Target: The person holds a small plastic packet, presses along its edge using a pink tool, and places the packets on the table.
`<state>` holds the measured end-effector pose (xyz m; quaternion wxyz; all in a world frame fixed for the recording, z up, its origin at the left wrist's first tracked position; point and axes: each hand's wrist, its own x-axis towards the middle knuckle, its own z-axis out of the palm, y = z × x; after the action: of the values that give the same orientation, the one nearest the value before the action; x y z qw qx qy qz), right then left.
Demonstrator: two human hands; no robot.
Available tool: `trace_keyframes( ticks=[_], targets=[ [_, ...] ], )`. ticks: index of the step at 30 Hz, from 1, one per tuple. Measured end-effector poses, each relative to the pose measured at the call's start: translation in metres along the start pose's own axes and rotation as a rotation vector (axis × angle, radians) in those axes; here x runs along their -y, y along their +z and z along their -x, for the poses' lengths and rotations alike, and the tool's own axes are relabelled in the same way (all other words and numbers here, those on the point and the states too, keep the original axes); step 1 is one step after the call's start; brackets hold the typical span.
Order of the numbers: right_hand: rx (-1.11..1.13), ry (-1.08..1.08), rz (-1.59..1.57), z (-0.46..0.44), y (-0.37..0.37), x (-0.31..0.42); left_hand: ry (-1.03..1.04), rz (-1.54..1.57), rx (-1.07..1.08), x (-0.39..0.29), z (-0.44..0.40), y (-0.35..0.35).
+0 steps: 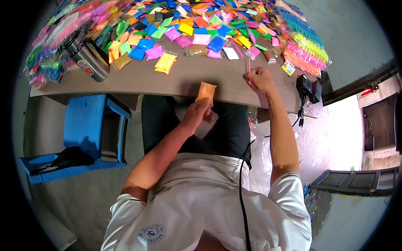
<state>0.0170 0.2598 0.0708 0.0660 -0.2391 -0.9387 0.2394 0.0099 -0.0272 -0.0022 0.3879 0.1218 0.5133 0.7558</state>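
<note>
My left hand [197, 113] is closed on the lower end of an orange packet [206, 91], held upright just off the table's front edge. Over the table to the right, my right hand [260, 79] is closed in a pinch on a thin pink strip [249, 67] that sticks up past the fingers. A yellow-orange packet [166, 62] lies on the table [138, 81], beyond my left hand. Many small coloured packets [202, 39] are heaped behind it, and some lie loose near the heap's front.
A steel flask [90, 60] stands at the left of the table. Bundles of bagged coloured pieces [310, 48] flank the heap. Black adapters with cables [307, 87] sit at the right edge. A blue chair [85, 125] is at the left. A black cord [241, 184] hangs over my shirt.
</note>
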Motion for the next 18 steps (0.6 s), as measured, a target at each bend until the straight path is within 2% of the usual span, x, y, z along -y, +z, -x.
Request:
trace_keyframes(
  ticks=[2,3,5,9,11,16,18],
  targets=[
    [0.299,0.062,-0.866,0.022,-0.007,0.011,0.007,0.01,0.016,-0.001,0.0,0.001],
    [0.3,0.062,-0.866,0.027,0.001,0.009,0.009,0.006,0.02,-0.001,-0.002,0.001],
    [0.367,0.029,-1.157,0.038,0.022,0.006,0.014,0.002,0.022,0.002,-0.005,0.001],
    [0.302,0.066,-1.368,0.077,0.038,0.049,-0.034,-0.013,0.004,0.006,-0.007,0.002],
    [0.331,-0.024,-1.521,0.083,0.048,0.053,-0.026,-0.012,-0.003,0.004,-0.007,0.002],
    [0.298,-0.017,-1.534,0.085,0.055,0.068,-0.027,-0.036,0.002,0.006,-0.009,0.0],
    [0.199,-0.012,-1.487,0.086,0.056,0.074,-0.023,-0.013,-0.001,0.007,-0.009,0.001]
  ],
)
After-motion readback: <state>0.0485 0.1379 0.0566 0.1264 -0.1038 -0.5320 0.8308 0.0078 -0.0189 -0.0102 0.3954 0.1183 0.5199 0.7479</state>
